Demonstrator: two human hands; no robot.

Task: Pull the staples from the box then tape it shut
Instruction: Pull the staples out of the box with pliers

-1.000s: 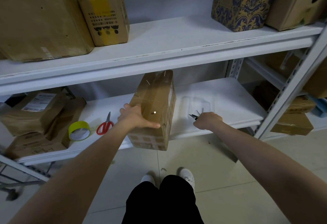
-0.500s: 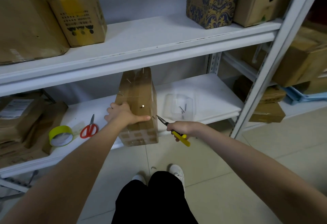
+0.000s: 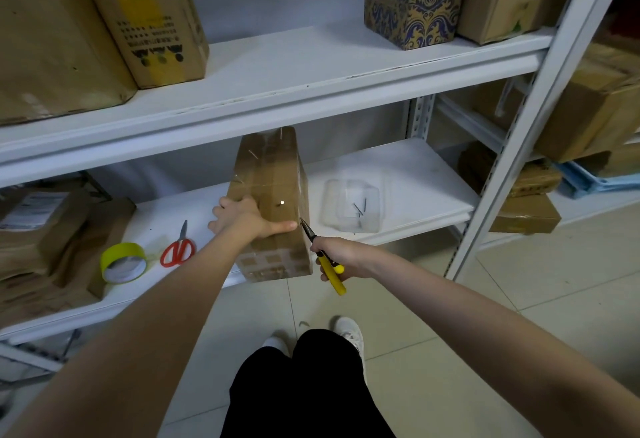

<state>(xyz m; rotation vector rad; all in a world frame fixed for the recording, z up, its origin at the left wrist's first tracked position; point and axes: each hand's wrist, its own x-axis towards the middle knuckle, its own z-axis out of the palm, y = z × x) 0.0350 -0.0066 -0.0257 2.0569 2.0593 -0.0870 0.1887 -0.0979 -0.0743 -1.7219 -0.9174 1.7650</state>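
Note:
A tall brown cardboard box (image 3: 273,174) stands on the lower white shelf (image 3: 415,174), with thin metal staples sticking out of its top face. My left hand (image 3: 247,219) grips its near top edge, thumb stretched along the edge. My right hand (image 3: 341,255) holds yellow-handled pliers (image 3: 323,257); their dark tip touches the box's near right corner. A clear plastic tray (image 3: 355,203) to the right holds a few pulled staples. A yellow tape roll (image 3: 123,262) and red scissors (image 3: 178,247) lie left of the box.
Brown packages (image 3: 41,229) pile up at the shelf's left end. The upper shelf (image 3: 294,84) carries several boxes and overhangs the tall box. A slanted white shelf post (image 3: 519,146) stands to the right, with more boxes behind it. Tiled floor and my shoes are below.
My right hand drew back from the clear tray towards me and brought the pliers' tip to the box's near right corner. The camera swung right. My left hand kept its hold.

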